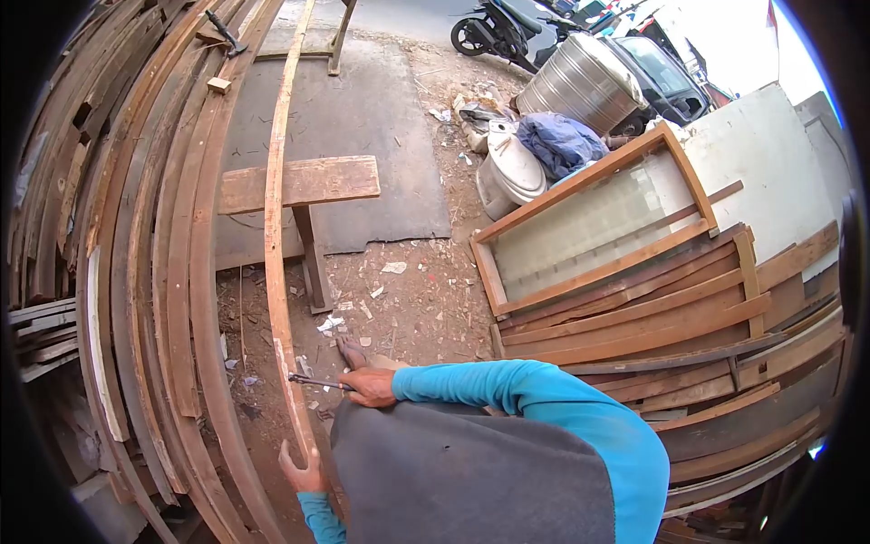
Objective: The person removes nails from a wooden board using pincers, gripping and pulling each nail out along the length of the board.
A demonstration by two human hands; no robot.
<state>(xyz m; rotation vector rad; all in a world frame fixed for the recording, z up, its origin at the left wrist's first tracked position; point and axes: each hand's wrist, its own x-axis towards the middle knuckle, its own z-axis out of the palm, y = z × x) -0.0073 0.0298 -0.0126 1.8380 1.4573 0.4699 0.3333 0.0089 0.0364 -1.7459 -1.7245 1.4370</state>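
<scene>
A long, narrow wooden plank point(275, 218) runs from near my body to the far end, resting across a wooden trestle point(340, 179). My left hand point(303, 470) grips the near part of the plank, its thumb at the left edge. Closed around a slim, dark metal hand tool point(317, 382) is my right hand point(370, 388), just right of the plank. The tool's small head lies over the plank's surface; its exact kind is unclear.
Stacked timber point(208, 272) lines the left, with a hammer point(227, 34) and a small wood block point(218, 85) on top. Framed panels point(580, 304) lean at right. A toilet bowl point(512, 172), metal tank point(580, 86) and motorbike point(503, 34) stand beyond. Debris litters the ground.
</scene>
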